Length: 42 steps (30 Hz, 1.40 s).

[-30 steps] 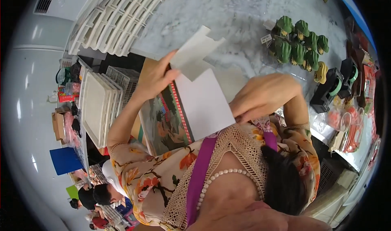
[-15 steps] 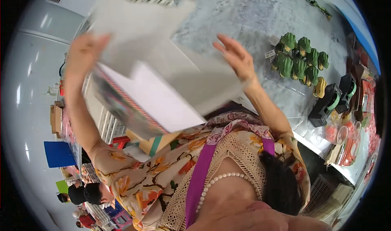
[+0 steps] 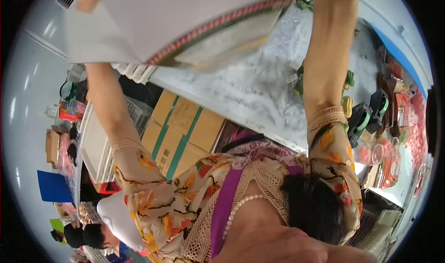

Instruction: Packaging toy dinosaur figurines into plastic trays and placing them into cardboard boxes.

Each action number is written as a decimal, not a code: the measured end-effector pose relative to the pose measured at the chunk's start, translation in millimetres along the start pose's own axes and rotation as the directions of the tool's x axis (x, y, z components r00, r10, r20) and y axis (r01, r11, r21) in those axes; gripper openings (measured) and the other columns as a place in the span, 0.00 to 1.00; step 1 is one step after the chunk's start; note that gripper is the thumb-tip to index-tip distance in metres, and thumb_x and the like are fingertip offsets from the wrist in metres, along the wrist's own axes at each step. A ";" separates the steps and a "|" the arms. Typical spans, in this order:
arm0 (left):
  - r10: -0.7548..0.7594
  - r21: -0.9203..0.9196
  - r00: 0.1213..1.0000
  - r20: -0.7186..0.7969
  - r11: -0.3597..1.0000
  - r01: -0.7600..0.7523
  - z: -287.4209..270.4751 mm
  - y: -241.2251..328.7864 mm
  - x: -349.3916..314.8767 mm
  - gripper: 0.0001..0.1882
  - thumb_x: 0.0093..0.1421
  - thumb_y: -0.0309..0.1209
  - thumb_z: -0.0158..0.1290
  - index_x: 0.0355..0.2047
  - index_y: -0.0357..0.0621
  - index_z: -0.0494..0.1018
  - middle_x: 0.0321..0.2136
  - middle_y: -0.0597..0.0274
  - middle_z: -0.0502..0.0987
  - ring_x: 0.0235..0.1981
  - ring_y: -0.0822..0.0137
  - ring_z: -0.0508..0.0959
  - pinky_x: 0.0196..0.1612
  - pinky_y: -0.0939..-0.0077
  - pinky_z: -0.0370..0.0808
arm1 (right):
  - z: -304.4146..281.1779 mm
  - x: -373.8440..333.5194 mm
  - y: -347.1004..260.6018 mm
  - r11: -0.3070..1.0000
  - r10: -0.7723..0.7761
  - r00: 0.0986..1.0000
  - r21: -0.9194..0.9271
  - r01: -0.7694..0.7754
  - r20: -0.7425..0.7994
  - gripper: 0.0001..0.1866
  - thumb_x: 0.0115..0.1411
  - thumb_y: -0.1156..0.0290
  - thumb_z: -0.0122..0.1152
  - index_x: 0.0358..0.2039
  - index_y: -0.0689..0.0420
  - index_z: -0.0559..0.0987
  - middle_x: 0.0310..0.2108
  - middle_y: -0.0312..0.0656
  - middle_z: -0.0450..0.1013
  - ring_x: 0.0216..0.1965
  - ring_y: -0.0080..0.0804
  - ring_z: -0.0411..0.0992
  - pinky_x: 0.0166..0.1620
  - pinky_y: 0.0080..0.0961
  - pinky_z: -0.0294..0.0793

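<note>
A large folding cardboard box [image 3: 194,12], white inside with a printed outer side and a red-striped border, is raised across the top of the view and partly blurred. My left forearm runs up behind its white panel. A small blurred part of my left hand [image 3: 87,2] shows at the panel's upper left, closed on the cardboard; most of the hand is hidden. My right forearm stretches up past the box's right side, and the right hand lies beyond the upper edge.
Below the box, a taped brown carton [image 3: 178,128] stands beside the grey marbled table [image 3: 269,87]. Green figures [image 3: 348,79] show partly behind my right arm. Black tape dispensers [image 3: 359,119] sit on the right. White trays [image 3: 99,142] and a person in white [image 3: 120,219] are on the left.
The cardboard box has swung up and away from my body, its striped border turning over. Both arms have stretched forward; my right hand has left the view. The brown carton is now uncovered.
</note>
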State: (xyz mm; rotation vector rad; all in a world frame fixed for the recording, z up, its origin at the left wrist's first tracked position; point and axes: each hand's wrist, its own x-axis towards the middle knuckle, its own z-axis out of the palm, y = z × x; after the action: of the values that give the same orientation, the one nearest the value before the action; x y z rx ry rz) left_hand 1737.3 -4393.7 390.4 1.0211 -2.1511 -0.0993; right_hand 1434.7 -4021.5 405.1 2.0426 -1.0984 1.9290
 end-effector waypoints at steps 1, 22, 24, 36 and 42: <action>0.029 -0.065 0.999 0.023 0.997 -0.028 46.4 48.5 -17.1 0.22 0.56 0.48 0.57 0.32 0.36 0.76 0.28 0.64 0.77 0.29 0.71 0.75 0.33 0.75 0.71 | -20.9 -8.6 23.5 0.979 0.116 0.992 -0.174 -0.108 0.040 0.30 0.58 0.41 0.52 0.36 0.57 0.83 0.30 0.40 0.80 0.34 0.33 0.78 0.40 0.33 0.76; 0.422 -0.033 0.389 0.819 0.712 -0.701 119.9 135.8 -129.1 0.33 0.50 0.20 0.51 0.59 0.37 0.61 0.35 0.47 0.76 0.32 0.48 0.79 0.37 0.61 0.75 | 85.2 -170.2 109.2 0.954 0.088 0.994 0.282 -0.104 0.069 0.20 0.54 0.54 0.65 0.34 0.60 0.77 0.26 0.41 0.75 0.31 0.34 0.73 0.55 0.48 0.63; 0.456 -0.052 0.385 0.802 0.696 -0.717 122.7 135.3 -132.7 0.31 0.50 0.19 0.50 0.57 0.35 0.61 0.34 0.48 0.76 0.32 0.48 0.79 0.37 0.61 0.75 | 76.1 -178.6 115.0 0.941 0.157 0.984 0.315 -0.123 -0.085 0.24 0.58 0.49 0.59 0.38 0.60 0.75 0.25 0.40 0.73 0.28 0.32 0.72 0.51 0.47 0.64; 0.665 -0.210 0.384 0.640 0.633 -0.745 115.3 83.9 -131.2 0.38 0.50 0.16 0.47 0.63 0.43 0.54 0.41 0.46 0.69 0.36 0.46 0.76 0.38 0.61 0.75 | 77.9 -158.7 114.8 0.961 0.212 0.973 0.201 -0.191 -0.087 0.08 0.57 0.73 0.57 0.31 0.63 0.81 0.16 0.37 0.71 0.21 0.28 0.68 0.44 0.36 0.69; 0.276 0.111 0.479 0.833 0.766 -0.634 104.5 109.0 -147.2 0.41 0.54 0.19 0.47 0.67 0.52 0.47 0.43 0.40 0.69 0.30 0.46 0.78 0.34 0.60 0.77 | 84.3 -156.3 108.6 0.960 0.224 0.974 0.174 -0.219 -0.009 0.09 0.59 0.72 0.52 0.30 0.64 0.79 0.21 0.39 0.72 0.24 0.28 0.69 0.50 0.45 0.65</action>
State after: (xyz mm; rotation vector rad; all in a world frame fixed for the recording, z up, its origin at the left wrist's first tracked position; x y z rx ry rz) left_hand 1659.8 -4241.2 267.2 0.5603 -3.3364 0.2415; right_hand 1453.9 -4082.5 207.0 2.0441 -1.2420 2.2260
